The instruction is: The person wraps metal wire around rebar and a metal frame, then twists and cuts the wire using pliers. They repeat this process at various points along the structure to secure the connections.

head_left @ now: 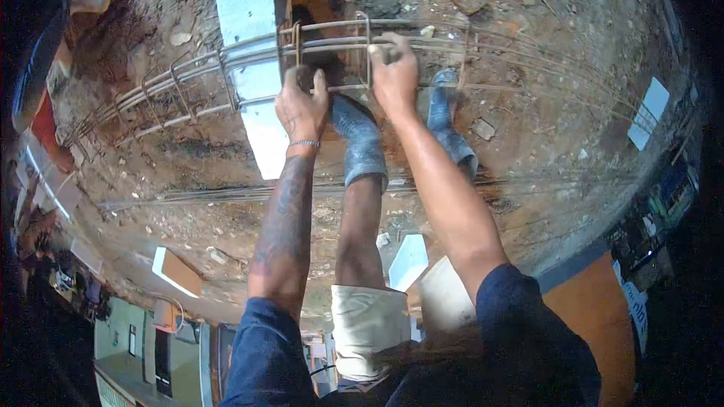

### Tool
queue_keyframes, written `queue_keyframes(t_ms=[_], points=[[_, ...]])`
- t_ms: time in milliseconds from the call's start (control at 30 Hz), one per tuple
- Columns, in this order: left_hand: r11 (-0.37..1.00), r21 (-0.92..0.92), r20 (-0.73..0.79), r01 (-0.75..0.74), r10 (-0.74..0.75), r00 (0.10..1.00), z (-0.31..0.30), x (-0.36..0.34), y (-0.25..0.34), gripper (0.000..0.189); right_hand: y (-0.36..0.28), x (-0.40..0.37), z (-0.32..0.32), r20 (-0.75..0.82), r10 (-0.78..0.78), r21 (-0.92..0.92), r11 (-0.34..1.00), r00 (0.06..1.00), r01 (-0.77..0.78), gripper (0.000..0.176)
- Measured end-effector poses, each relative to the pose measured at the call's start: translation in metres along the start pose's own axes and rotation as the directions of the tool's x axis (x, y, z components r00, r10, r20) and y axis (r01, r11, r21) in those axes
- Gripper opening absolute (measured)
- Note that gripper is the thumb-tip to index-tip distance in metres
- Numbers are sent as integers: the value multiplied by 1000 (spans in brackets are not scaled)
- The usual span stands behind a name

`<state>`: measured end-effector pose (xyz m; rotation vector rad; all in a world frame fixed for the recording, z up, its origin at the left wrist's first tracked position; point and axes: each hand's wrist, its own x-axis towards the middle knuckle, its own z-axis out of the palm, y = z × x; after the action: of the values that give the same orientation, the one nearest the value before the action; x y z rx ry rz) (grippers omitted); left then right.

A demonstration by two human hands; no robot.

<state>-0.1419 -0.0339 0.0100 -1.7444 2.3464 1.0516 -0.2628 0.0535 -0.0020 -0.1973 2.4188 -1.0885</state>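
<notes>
A long rebar cage (347,26), made of thin steel bars with stirrups tied round them, runs across the view in front of me. My left hand (302,109) has its fingers curled round the cage beside a stirrup (297,45), thumb pointing up. To its right, my right hand (394,79) grips the cage close to another stirrup (368,49); its fingertips are partly hidden behind the bars. Under the cage's left part lies a long white beam-like piece (253,4), its upper end out of view.
My blue-grey boots (362,139) stand on rough dirt (528,143) strewn with stones. Loose bars (204,196) lie behind the cage. White-faced blocks (407,260) are scattered about, one (648,113) near the cage's right end. Someone's limb (38,68) shows at far left.
</notes>
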Motion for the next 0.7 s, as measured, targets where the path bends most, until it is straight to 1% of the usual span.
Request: queue_keyframes(t_ms=[67,100,133,167,200,233,267,300,333,367,400,433,467,500,533,567,600,633,667,700], points=[[996,-50,148,-75,82,986,-9,-16,9,32,-1,4,-35,-113,79,-49,995,990,-85,26],[988,-60,188,-141,150,971,-7,-22,5,29,-7,10,-59,-185,122,32,992,975,-119,20],[987,-63,187,-150,159,969,-7,-28,6,29,5,22,-81,-267,-66,-63,997,962,51,21],[989,-133,273,-64,99,957,-9,-35,7,27,19,36,-104,-213,227,20,973,950,-228,23],[981,-190,359,27,44,932,-8,-40,5,25,27,54,-132,-87,379,43,925,921,-377,24],[990,-136,341,33,15,940,2,-45,-13,29,18,70,-149,-124,370,-113,917,921,-383,27],[918,-275,436,286,-147,888,15,-53,-28,27,60,100,-156,-123,424,-64,899,897,-434,30],[810,-405,536,424,-166,828,15,-57,-29,27,75,126,-163,-123,432,-51,896,893,-440,30],[663,-497,633,559,-164,757,16,-63,-29,28,88,147,-167,-137,391,-204,888,910,-412,48],[492,-563,690,664,-162,705,15,-69,-18,28,100,164,-169,-138,348,-353,858,927,-374,68],[300,-599,740,743,-149,656,12,-73,-4,28,113,181,-170,-118,364,-273,883,924,-382,68],[122,-580,799,805,-106,592,11,-74,5,31,110,192,-161,-89,368,-187,906,926,-379,68],[-71,-587,808,806,-2,589,9,-76,11,34,110,197,-153,-61,384,-177,904,921,-389,68],[-128,-579,811,805,3,584,7,-78,21,35,93,193,-154,-117,325,-368,863,939,-345,67],[-186,-570,812,800,18,583,6,-79,32,37,85,184,-155,-159,244,-547,785,956,-292,67],[-197,-573,805,795,48,592,6,-80,37,38,85,174,-151,-155,256,-540,787,954,-299,67],[-211,-582,790,786,85,608,7,-80,42,40,82,164,-148,-246,-31,-647,749,969,-140,65],[-225,-583,776,781,130,617,8,-80,46,41,74,155,-145,-288,-325,-756,655,901,-5,65],[-234,-585,769,777,145,623,4,-79,56,42,59,139,-145,-336,-244,-633,773,910,-26,61],[-200,-608,761,768,130,636,1,-78,66,42,42,117,-145,-368,-154,-495,867,917,-52,57]])
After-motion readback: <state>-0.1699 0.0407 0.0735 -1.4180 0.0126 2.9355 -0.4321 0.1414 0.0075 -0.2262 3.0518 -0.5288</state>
